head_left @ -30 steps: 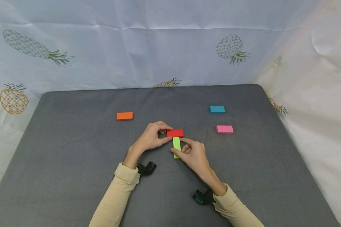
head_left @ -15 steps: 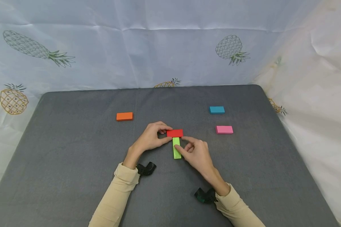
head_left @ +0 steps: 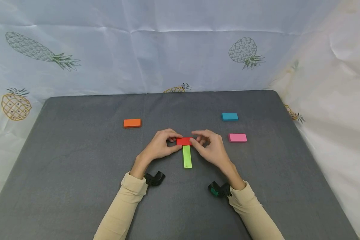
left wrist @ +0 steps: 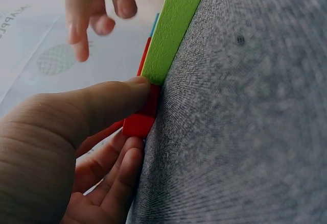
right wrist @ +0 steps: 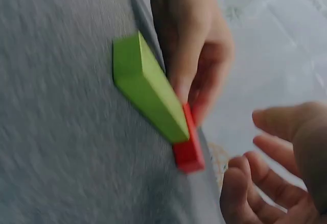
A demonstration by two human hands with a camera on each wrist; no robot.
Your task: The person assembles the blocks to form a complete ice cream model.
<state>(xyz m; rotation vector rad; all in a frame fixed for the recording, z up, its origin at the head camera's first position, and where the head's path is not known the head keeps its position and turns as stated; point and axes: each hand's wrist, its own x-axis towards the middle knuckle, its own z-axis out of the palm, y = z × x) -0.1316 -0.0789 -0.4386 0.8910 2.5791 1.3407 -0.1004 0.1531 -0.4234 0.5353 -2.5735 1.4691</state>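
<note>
Up from beside the lime-green block (head_left: 187, 157), the right hand (head_left: 213, 146) has shifted toward the table's far edge and now hovers at the right end of the red block (head_left: 183, 141); the blocks and left hand (head_left: 160, 145) look unmoved. Its thumb and fingers are parted and, in the right wrist view, grip nothing. The left hand pinches the red block's left end, thumb on the near side and fingers on the far side, presumably to keep it from sliding where the green block's end butts against its near long side. Together the two blocks form a T about midway between the left and right edges of the table (head_left: 78, 150), its stem toward the person. Well apart lie an orange block (head_left: 132, 123), left of centre toward the far edge, and a blue block (head_left: 229, 116) and pink block (head_left: 237, 137), both toward the far right corner.
</note>
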